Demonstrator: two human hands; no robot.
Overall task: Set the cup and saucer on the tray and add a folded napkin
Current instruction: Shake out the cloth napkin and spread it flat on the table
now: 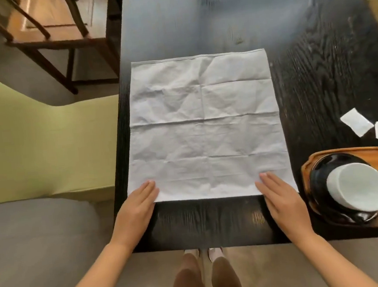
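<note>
I am taking the napkin (205, 128) as my landmark: it is lying fully open and creased on the dark table (312, 54), not yet folded, so this part of the task is still waiting. At its near left corner my left hand (135, 212) is resting flat, the fingers straight and close together, the tips pressing on the cloth and holding nothing. At its near right corner my right hand (283, 200) is doing the same, flat and holding nothing. To the right of the napkin, well apart from it, the wooden tray (307, 168) is already carrying the black saucer (317, 178), and the white cup (358, 186) is sitting on this saucer; I judge it is empty, but I cannot tell for sure. So I think the first part is done, and the folding and the placing on the tray are remaining. Beyond the tray, also right of the napkin, two small white packets (356, 124) are lying on the table.
</note>
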